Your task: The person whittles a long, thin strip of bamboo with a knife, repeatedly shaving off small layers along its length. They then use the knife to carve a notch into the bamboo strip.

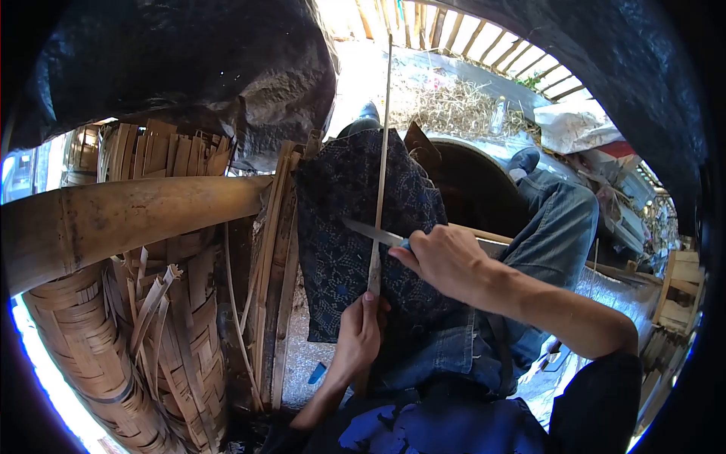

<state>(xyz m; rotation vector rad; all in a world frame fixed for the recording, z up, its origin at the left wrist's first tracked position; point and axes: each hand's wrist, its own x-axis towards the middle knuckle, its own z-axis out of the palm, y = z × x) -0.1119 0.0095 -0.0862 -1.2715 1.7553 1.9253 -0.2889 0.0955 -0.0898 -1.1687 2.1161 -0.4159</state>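
A thin bamboo strip (384, 136) runs nearly upright over a dark patterned cloth (340, 227) spread on my left knee. My left hand (357, 337) grips the strip's lower end, thumb pressed along it. My right hand (442, 257) holds a knife (370, 231) by its handle, the blade pointing left and lying across the strip just above my left hand. Both legs are in blue jeans (556, 227).
A thick bamboo pole (128, 216) crosses the left side. Below it sit woven bamboo baskets (151, 356) and loose strips (272, 250). A dark tarp (189, 68) hangs overhead. Dry straw (454, 106) and a slatted fence lie ahead; a wooden bench stands at right.
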